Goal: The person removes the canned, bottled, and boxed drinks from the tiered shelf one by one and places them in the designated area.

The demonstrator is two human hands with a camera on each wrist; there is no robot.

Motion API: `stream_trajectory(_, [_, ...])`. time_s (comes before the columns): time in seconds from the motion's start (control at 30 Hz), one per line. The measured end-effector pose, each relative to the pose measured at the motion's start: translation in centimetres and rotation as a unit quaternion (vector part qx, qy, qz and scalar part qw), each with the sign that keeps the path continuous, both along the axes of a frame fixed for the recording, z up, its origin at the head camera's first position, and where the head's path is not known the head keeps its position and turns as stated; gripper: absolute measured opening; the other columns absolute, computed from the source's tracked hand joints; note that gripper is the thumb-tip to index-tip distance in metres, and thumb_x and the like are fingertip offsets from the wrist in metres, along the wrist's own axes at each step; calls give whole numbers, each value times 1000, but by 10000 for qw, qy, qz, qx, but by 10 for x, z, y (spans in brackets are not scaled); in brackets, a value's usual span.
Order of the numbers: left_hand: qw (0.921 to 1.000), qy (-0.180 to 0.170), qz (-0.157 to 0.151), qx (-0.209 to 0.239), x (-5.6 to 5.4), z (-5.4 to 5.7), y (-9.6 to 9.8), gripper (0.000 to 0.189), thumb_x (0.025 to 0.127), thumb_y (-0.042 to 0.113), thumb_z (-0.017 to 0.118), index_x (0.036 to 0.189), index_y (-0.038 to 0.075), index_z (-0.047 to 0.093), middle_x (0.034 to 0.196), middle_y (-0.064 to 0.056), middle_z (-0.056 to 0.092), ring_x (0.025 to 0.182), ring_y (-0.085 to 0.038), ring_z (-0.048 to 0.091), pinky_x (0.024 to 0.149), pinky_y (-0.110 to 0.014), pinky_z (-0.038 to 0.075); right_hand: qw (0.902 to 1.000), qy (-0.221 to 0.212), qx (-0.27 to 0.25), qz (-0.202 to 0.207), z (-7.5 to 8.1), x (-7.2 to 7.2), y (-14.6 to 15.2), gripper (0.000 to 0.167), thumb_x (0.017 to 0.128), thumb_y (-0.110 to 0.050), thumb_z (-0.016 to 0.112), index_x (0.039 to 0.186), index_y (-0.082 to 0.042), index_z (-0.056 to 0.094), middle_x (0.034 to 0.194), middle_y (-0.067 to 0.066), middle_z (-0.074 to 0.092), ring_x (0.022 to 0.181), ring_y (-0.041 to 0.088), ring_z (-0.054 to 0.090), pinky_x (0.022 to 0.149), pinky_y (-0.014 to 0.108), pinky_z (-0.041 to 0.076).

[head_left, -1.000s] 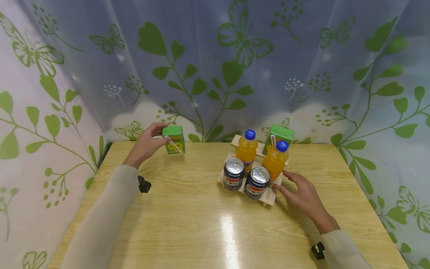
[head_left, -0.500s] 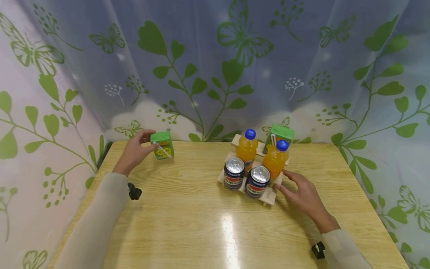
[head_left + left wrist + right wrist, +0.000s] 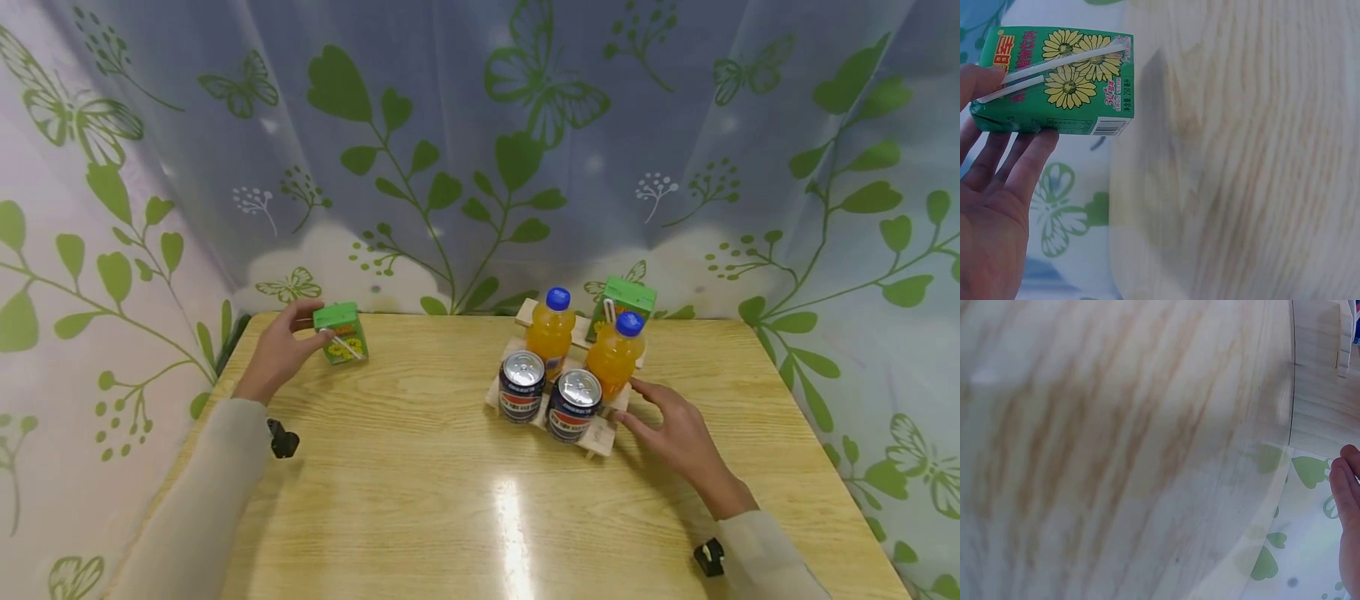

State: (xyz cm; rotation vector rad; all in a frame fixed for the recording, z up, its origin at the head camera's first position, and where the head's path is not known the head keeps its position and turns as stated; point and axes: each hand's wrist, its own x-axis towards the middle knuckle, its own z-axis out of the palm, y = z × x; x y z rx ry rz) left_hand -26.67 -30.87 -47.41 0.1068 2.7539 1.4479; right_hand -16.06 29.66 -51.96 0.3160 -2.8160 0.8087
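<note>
My left hand (image 3: 276, 354) holds a green drink carton (image 3: 341, 333) between thumb and fingers, over the far left part of the table. In the left wrist view the carton (image 3: 1066, 78) shows yellow flowers and a white straw on its side; its shadow falls on the wood apart from it. My right hand (image 3: 678, 437) grips the right side of a small stepped wooden rack (image 3: 600, 437), thumb in front. On that rack stand two dark soda cans (image 3: 522, 387), two orange drink bottles (image 3: 615, 362) with blue caps, and a second green carton (image 3: 630, 296) at the back.
The wood-grain table (image 3: 420, 475) reaches back to a curtain (image 3: 450, 167) printed with green leaves and butterflies. More of this cloth hangs at both sides. A black clip (image 3: 282, 439) is at the left wrist, another black clip (image 3: 709, 557) at the right.
My left hand has moved left and a little nearer with the green carton. My right hand and the loaded rack have stayed where they were.
</note>
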Motion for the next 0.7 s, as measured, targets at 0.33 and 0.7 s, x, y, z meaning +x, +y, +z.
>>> stream_trajectory(0.33, [9996,-106,226,-113,8,-13,-14,76,108,45,69,168,10,38,166,-25,43,155,-50,40,117,-74,42,9999,-109,-37,-2,2,0,-1,65,101,-32,81,150,4,61,143,31,67,131,54,64,108,73,52])
stream_trajectory(0.7, [9996,-89,247,-39,9,-17,-17,73,107,42,71,166,11,40,165,-24,44,155,-50,41,117,-73,43,10000,-80,-41,-24,3,1,0,64,99,-29,82,150,4,61,142,31,68,129,53,66,108,72,53])
